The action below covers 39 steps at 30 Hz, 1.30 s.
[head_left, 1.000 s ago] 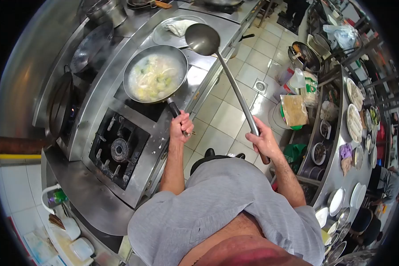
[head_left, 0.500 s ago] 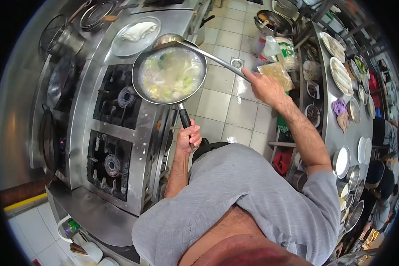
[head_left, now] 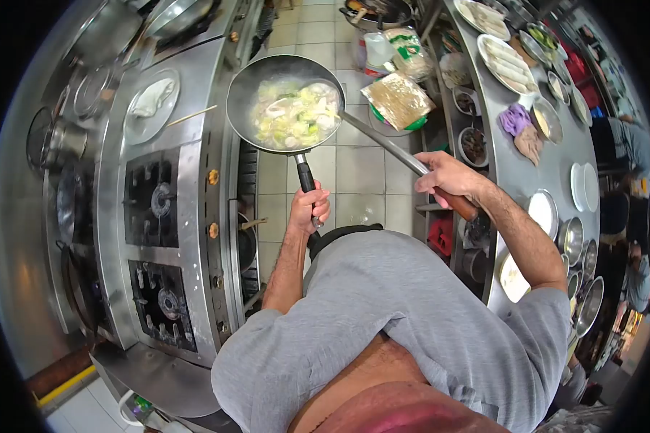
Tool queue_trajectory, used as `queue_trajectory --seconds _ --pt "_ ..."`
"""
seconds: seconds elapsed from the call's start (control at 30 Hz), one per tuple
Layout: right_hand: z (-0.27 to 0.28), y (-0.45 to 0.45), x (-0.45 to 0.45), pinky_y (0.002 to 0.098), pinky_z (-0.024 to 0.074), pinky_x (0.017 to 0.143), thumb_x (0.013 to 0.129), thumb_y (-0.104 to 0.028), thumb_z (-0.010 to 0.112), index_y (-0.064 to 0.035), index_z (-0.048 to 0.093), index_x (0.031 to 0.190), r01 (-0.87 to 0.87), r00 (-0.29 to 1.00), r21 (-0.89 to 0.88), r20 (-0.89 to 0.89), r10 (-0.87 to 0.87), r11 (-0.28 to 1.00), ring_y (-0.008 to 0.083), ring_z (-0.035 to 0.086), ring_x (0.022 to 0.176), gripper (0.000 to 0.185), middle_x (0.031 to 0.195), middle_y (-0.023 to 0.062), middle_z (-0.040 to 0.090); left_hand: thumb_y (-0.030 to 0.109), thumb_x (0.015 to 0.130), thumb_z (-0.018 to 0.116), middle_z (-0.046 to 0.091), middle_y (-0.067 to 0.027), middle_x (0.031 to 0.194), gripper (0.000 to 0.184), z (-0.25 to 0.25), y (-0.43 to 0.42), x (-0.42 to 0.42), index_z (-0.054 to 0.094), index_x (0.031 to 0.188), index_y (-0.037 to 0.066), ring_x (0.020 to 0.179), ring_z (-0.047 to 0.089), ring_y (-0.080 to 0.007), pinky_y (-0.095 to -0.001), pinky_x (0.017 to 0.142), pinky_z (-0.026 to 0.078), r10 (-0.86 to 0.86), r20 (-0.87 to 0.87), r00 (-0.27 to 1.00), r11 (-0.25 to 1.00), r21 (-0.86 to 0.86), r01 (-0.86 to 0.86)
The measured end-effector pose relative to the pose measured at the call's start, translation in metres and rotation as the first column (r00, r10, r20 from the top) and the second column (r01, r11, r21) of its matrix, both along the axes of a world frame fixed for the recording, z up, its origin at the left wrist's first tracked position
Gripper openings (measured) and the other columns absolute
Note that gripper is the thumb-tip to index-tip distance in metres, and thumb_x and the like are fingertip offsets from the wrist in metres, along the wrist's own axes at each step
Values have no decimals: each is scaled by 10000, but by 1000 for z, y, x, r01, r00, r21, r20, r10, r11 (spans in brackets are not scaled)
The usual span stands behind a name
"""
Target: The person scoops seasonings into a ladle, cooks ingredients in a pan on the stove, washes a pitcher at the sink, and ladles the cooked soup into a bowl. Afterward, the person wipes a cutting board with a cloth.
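My left hand [head_left: 310, 207] is closed around the black handle of a deep frying pan [head_left: 247, 83], held above the floor beside the stove. In the pan lies a steaming mix of pale and green vegetable pieces [head_left: 296, 115]. My right hand [head_left: 451, 177] grips the long metal handle of a ladle [head_left: 386, 144], close to its wooden end. That handle slants down to the pan's right rim, and the ladle's bowl cannot be made out among the food.
Stove burners [head_left: 160, 200] stand at left, with a white oval plate [head_left: 152, 126] holding a folded cloth and a wooden stick [head_left: 191, 115] nearby. At right, a steel counter [head_left: 498, 144] carries plates and bowls. Ahead on the floor are bags [head_left: 408, 54] and a flat package [head_left: 397, 99].
The pan has moved off the stove edge and out over the floor. My right hand has drawn the ladle back from the pan's far rim to its right side. The view has turned right.
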State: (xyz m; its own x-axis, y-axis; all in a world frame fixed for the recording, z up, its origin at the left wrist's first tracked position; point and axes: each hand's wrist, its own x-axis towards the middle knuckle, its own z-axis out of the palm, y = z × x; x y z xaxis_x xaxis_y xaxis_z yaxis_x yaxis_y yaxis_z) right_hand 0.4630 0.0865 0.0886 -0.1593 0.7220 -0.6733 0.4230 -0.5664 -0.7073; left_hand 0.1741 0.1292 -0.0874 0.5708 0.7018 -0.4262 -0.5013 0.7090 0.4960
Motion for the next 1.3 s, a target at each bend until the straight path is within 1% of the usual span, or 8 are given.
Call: queue_trajectory --seconds 0.07,0.3,0.53,0.63,0.73,0.8,1.03,1.3 --pt "-2 -15 17 238 382 313 732 -50 583 16 488 1061 108 980 -123 -154 -126 987 95 454 340 349 563 10 470 -15 795 508 362 35 517 140 -7 1 21 456 762 111 347 346 -62 -244 302 293 -41 -13 999 999 -12 40" --pt "-9 -51 58 254 363 299 717 -63 594 42 445 1068 242 917 -184 -278 -287 953 105 455 340 395 531 -9 438 -4 804 512 342 49 520 142 -5 4 86 449 772 119 352 340 -53 -238 299 291 -180 -5 984 983 -42 179" --pt "4 -46 73 245 368 299 732 -69 595 5 458 969 275 848 -179 -418 -326 945 97 452 339 284 530 -9 444 11 793 538 353 45 540 152 13 12 132 435 773 121 356 330 -51 -232 306 279 -294 -3 956 955 -44 293" --pt "18 -38 72 238 372 303 745 -80 601 -2 465 973 349 775 -217 -480 -411 911 94 448 339 276 541 -9 449 18 807 522 367 39 543 100 20 25 144 474 820 106 350 329 -54 -232 298 288 -344 5 939 938 -35 344" --pt "25 -25 76 234 357 299 761 -92 602 -3 476 964 430 668 -225 -572 -476 874 91 442 340 255 555 -10 451 15 802 522 374 36 541 131 33 43 154 440 759 107 350 340 -54 -236 297 300 -418 -22 908 908 -9 418" --pt "24 -17 78 228 333 291 772 -94 594 -1 477 987 478 554 -253 -656 -512 841 85 434 341 262 569 -10 452 13 800 524 371 37 539 154 42 59 162 420 739 110 348 338 -52 -235 297 297 -464 -25 885 885 6 465" --pt "64 0 89 214 311 285 777 -88 584 5 482 987 668 384 -241 -699 -604 704 75 431 342 252 579 -9 459 12 795 524 357 43 530 203 85 122 202 381 700 119 341 323 -44 -233 292 283 -648 -45 760 758 67 649" --pt "112 -23 126 247 298 286 765 -97 578 13 491 915 861 222 -187 -699 -680 473 109 450 347 205 569 18 469 11 758 568 370 41 527 167 133 144 286 441 793 112 343 326 -47 -236 293 276 -797 -12 604 602 66 796"
